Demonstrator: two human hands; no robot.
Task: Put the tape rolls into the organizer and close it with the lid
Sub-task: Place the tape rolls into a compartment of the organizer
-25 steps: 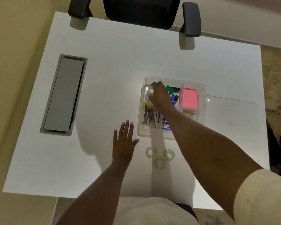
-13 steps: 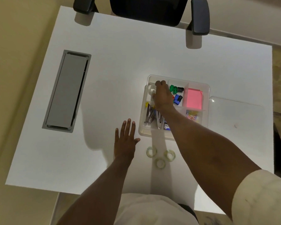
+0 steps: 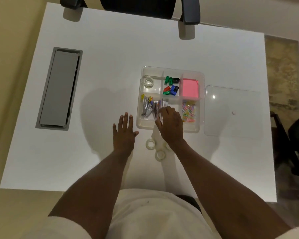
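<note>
A clear plastic organizer (image 3: 202, 78) with several compartments stands on the white desk. One clear tape roll (image 3: 148, 82) lies in its far left compartment. Three more rolls lie on the desk in front of it: one at the left (image 3: 150, 144), one nearest me (image 3: 160, 155), and one (image 3: 166, 146) mostly hidden under my right wrist. My right hand (image 3: 170, 124) hovers over the organizer's near edge with fingers loosely spread, holding nothing. My left hand (image 3: 124, 131) lies flat on the desk left of the rolls. The clear lid (image 3: 231, 111) lies flat to the right of the organizer.
The other compartments hold coloured sharpeners (image 3: 171, 85), a pink note pad (image 3: 190, 87), staplers and pens (image 3: 149, 106) and paper clips (image 3: 188, 111). A grey cable hatch (image 3: 59, 87) sits in the desk at the left. A black office chair (image 3: 136, 6) stands beyond the far edge.
My right hand has let go of a tape roll in the far left compartment and pulled back toward me, now over the organizer's near edge. My left hand stays flat.
</note>
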